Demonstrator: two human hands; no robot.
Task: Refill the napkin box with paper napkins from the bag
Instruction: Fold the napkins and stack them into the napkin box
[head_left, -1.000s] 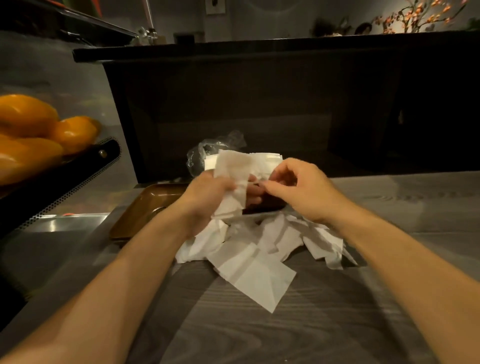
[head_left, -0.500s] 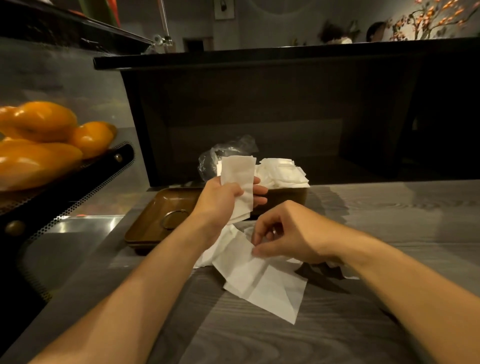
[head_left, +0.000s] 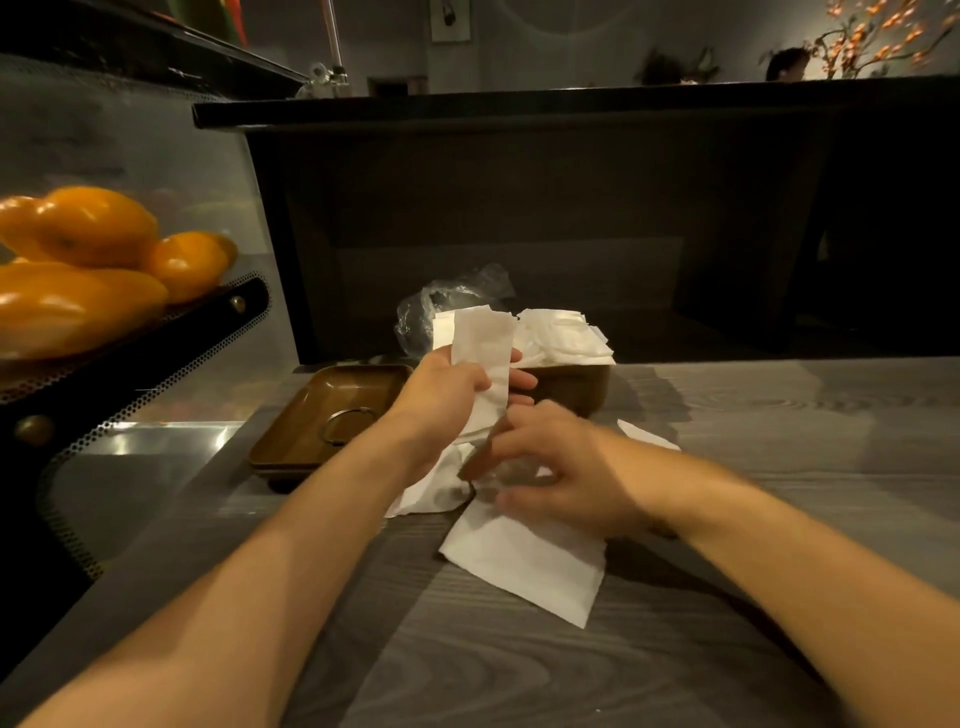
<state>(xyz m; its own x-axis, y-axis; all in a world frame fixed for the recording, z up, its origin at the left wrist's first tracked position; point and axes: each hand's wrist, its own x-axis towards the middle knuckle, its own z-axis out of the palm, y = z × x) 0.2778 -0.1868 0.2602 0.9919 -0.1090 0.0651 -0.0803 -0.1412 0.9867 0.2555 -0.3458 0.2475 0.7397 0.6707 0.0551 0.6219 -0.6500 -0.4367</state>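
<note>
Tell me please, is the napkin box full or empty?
Full: white napkins pile above the rim of the box.

A grey wood-grain counter (head_left: 727, 467) is carrying everything here. Loose white paper napkins (head_left: 524, 561) are lying spread on it directly beneath the fingers (head_left: 524, 501) of the right hand. Just beyond those fingertips a brown wooden napkin box (head_left: 571, 387) is sitting, with a clear plastic bag (head_left: 441, 301) resting behind it. To the left of the fingers, a brown wooden tray (head_left: 332, 415) is lying flat on the counter.
</note>
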